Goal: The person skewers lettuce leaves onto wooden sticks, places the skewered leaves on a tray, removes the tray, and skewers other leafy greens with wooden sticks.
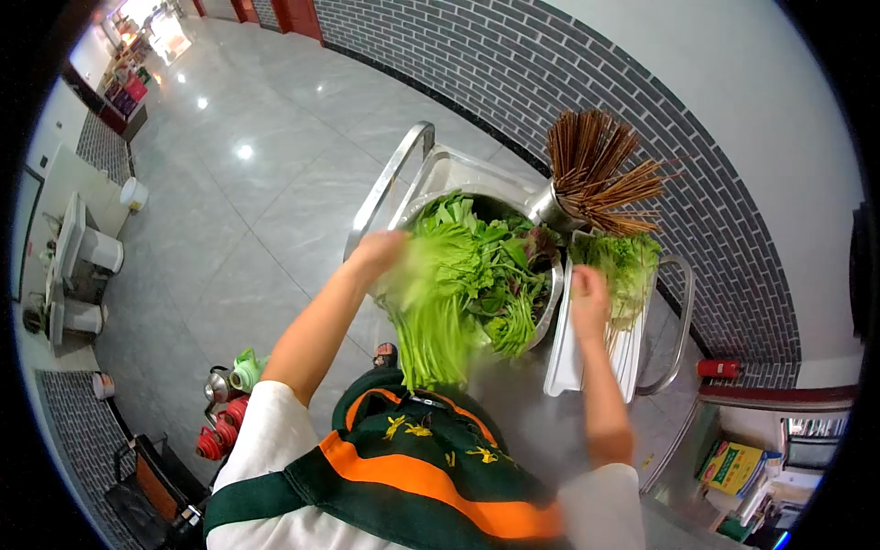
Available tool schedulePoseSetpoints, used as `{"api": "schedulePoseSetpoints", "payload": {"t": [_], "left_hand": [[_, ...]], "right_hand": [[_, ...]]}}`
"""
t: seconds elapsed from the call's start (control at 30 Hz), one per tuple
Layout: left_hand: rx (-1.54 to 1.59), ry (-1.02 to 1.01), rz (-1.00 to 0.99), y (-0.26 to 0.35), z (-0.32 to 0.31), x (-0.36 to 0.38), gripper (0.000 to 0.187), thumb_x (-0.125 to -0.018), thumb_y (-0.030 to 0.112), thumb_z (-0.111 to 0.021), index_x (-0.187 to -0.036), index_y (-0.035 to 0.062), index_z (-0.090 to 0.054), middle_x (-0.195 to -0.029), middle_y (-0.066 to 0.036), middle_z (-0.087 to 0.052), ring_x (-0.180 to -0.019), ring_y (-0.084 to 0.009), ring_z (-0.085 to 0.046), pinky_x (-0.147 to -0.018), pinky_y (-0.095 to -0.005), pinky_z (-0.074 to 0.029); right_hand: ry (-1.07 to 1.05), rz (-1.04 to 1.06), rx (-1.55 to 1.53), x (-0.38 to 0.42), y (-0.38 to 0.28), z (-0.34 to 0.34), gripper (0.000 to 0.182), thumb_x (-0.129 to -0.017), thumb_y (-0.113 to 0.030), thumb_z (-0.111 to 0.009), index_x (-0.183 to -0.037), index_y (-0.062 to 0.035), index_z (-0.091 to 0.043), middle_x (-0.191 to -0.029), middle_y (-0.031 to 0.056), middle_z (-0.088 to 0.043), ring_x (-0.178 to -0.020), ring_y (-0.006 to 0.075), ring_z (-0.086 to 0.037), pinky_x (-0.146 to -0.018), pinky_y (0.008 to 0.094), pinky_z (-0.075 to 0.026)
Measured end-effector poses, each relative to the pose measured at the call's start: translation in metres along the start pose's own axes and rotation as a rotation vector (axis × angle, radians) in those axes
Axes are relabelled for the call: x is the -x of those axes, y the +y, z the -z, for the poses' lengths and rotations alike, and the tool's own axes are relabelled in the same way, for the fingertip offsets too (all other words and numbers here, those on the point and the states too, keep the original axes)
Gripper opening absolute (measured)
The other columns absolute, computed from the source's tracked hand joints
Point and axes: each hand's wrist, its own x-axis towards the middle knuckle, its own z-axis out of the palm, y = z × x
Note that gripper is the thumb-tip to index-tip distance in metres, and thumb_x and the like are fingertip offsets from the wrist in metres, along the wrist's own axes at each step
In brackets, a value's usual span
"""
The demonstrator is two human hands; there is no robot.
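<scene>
A large round metal basin (553, 307) holds a heap of leafy greens (490, 257), with some dark reddish leaves at its right. My left hand (380, 254) is at the basin's left side, its fingers closed on blurred greens; long pale stems (429, 344) hang over the near rim. My right hand (589, 291) is curled closed above a long white tray (565, 362), beside frilly lettuce (623, 261) lying in it. Whatever is between the right fingers is hidden. Thin sticks (625, 353) lie along the tray under the lettuce.
Basin and tray rest on a metal cart (367, 215) with curved handles. A metal canister (553, 209) of brown skewers (596, 165) leans behind them, near the brick wall (724, 229). Thermos flasks (225, 426) stand on the floor at left; a red cylinder (718, 368) is at right.
</scene>
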Motion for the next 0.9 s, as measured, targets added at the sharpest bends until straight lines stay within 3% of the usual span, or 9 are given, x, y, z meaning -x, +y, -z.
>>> {"api": "schedulePoseSetpoints", "payload": {"t": [0.03, 0.1, 0.2, 0.27, 0.37, 0.5, 0.57, 0.6, 0.9], "left_hand": [[0.086, -0.036, -0.03, 0.017, -0.009, 0.019, 0.027, -0.069, -0.002, -0.06, -0.094, 0.0038, -0.051, -0.07, -0.004, -0.053, -0.047, -0.0068, -0.045, -0.037, -0.0162, -0.034], [0.276, -0.045, -0.032, 0.055, -0.032, 0.073, 0.027, -0.07, -0.004, -0.058, -0.095, 0.003, -0.051, -0.07, -0.004, -0.053, -0.046, -0.0041, -0.042, -0.035, -0.013, -0.029], [0.301, -0.155, -0.056, 0.076, -0.044, 0.105, 0.032, -0.07, -0.003, -0.058, -0.101, 0.0044, -0.051, -0.072, -0.003, -0.054, -0.047, -0.0029, -0.042, -0.035, -0.0139, -0.026], [0.183, -0.195, -0.087, 0.072, -0.045, 0.108, 0.031, -0.071, -0.001, -0.058, -0.101, 0.005, -0.051, -0.073, -0.002, -0.054, -0.047, -0.0029, -0.042, -0.036, -0.0135, -0.026], [-0.043, -0.312, -0.201, 0.059, -0.037, 0.114, 0.03, -0.076, 0.005, -0.056, -0.105, 0.0041, -0.049, -0.074, -0.002, -0.054, -0.053, -0.0046, -0.047, -0.044, -0.0152, -0.034], [-0.355, -0.039, -0.518, 0.008, -0.01, 0.061, 0.04, -0.074, 0.02, -0.062, -0.107, 0.0015, -0.05, -0.076, -0.007, -0.056, -0.074, -0.0122, -0.058, -0.062, -0.0267, -0.044], [-1.023, 0.005, -0.397, -0.001, -0.008, 0.053, 0.04, -0.067, 0.03, -0.067, -0.093, 0.0023, -0.058, -0.077, -0.009, -0.059, -0.07, -0.0184, -0.059, -0.065, -0.0282, -0.045], [-0.967, 0.058, -0.422, -0.01, -0.009, 0.047, 0.039, -0.061, 0.035, -0.069, -0.081, 0.0023, -0.062, -0.079, -0.011, -0.06, -0.069, -0.0222, -0.059, -0.068, -0.0295, -0.045], [-0.709, 0.065, -0.602, 0.047, -0.027, 0.087, 0.024, -0.069, 0.018, -0.065, -0.086, 0.0021, -0.058, -0.075, -0.008, -0.059, -0.067, -0.0156, -0.054, -0.063, -0.0279, -0.043]], "right_hand": [[-0.245, -0.198, -0.292, 0.013, -0.009, -0.021, 0.026, -0.083, -0.025, -0.051, -0.099, -0.0053, -0.056, -0.094, 0.0105, -0.059, -0.078, 0.0156, -0.057, -0.071, 0.0276, -0.045], [-0.528, -0.442, -0.671, 0.028, -0.059, -0.053, 0.045, -0.08, -0.039, -0.055, -0.103, -0.0012, -0.052, -0.101, 0.0137, -0.057, -0.077, 0.0203, -0.058, -0.071, 0.0298, -0.047], [-0.606, -0.925, -1.478, 0.032, -0.105, -0.086, 0.064, -0.076, -0.047, -0.056, -0.113, 0.0024, -0.04, -0.109, 0.0149, -0.05, -0.096, 0.0242, -0.051, -0.084, 0.0363, -0.041], [-0.452, -1.141, -1.875, 0.023, -0.122, -0.1, 0.061, -0.075, -0.043, -0.059, -0.112, 0.0015, -0.04, -0.104, 0.0115, -0.05, -0.106, 0.0236, -0.043, -0.091, 0.0389, -0.035], [-0.4, -0.966, -1.775, 0.015, -0.105, -0.117, 0.046, -0.077, -0.029, -0.061, -0.11, -0.0021, -0.045, -0.108, 0.0109, -0.051, -0.101, 0.0235, -0.048, -0.086, 0.0405, -0.04], [-0.289, -0.931, -1.767, 0.015, -0.067, -0.108, 0.036, -0.078, -0.019, -0.06, -0.108, -0.0025, -0.048, -0.103, 0.0104, -0.054, -0.096, 0.0248, -0.052, -0.085, 0.0408, -0.041], [-0.303, -0.983, -1.737, 0.017, -0.047, -0.1, 0.036, -0.078, -0.017, -0.06, -0.108, -0.0023, -0.047, -0.102, 0.0097, -0.054, -0.095, 0.0246, -0.052, -0.083, 0.0409, -0.042], [-0.298, -0.979, -1.736, 0.018, -0.041, -0.098, 0.036, -0.078, -0.017, -0.06, -0.108, -0.0023, -0.047, -0.102, 0.0097, -0.054, -0.095, 0.0246, -0.052, -0.083, 0.0409, -0.042], [-0.175, -0.964, -1.386, 0.046, -0.03, -0.087, 0.047, -0.073, -0.012, -0.065, -0.113, -0.0032, -0.043, -0.11, 0.0094, -0.049, -0.097, 0.0232, -0.051, -0.079, 0.038, -0.045]]}}
